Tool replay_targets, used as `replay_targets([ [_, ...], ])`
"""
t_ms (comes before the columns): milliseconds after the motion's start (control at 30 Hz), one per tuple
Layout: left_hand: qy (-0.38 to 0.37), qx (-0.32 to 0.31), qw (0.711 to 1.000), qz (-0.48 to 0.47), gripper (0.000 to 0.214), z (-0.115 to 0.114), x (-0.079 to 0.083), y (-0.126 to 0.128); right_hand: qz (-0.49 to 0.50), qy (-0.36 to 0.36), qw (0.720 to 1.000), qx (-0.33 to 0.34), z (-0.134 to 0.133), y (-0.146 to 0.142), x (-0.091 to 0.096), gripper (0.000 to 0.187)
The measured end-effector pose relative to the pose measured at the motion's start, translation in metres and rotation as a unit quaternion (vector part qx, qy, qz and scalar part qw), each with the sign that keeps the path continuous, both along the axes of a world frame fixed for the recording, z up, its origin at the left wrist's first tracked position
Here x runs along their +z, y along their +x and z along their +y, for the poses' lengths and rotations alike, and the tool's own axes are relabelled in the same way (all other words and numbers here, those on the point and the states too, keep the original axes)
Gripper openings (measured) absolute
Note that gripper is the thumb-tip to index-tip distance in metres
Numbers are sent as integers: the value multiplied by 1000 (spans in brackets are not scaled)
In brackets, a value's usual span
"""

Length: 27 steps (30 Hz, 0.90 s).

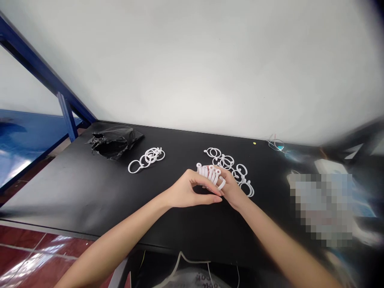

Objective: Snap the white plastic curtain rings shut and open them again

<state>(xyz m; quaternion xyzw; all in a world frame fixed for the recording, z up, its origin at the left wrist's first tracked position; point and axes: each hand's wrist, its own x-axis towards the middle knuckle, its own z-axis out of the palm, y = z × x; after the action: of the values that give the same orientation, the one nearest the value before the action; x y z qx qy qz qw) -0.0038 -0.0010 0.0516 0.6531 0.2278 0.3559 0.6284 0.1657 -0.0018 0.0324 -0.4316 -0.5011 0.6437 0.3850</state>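
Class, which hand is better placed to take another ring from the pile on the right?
Probably the right hand: it lies beside that pile, with the left hand farther off. Both hold the stack.

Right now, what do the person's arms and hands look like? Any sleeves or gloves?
Both arms are bare to the picture's edge, no sleeves showing. The left hand and right hand wear no gloves; no watch or bracelet shows on either wrist.

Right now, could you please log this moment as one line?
left hand and right hand: holding ring stack | loose rings: beyond hands | ring bunch: left, beside black bag
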Motion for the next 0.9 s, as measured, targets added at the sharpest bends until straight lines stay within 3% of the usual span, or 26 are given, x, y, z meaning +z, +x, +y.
replay_targets([
  [133,7,-6,1000,-10,12,-5,-4,4,101,-116,987,55,-6,-7,-1,35],
  [233,1,-31,999,-22,11,-7,-3,6,143,-141,976,88,-8,-9,0,32],
  [333,35,-24,999,-15,7,-7,0,6,99,-72,989,80,-6,-7,1,35],
  [433,85,3,996,11,24,-7,-2,8,18,21,999,29,-5,-5,0,31],
  [533,164,49,984,43,37,-8,-8,11,-4,90,996,-2,-6,-6,-6,29],
  [667,256,137,957,23,35,-10,-14,13,-19,188,980,-60,-9,-8,-17,19],
  [767,267,130,955,16,32,-9,-15,12,-45,229,968,-93,-9,-8,-19,11],
  [900,256,101,961,20,32,-7,-16,10,-59,247,964,-74,-9,-9,-16,13],
])
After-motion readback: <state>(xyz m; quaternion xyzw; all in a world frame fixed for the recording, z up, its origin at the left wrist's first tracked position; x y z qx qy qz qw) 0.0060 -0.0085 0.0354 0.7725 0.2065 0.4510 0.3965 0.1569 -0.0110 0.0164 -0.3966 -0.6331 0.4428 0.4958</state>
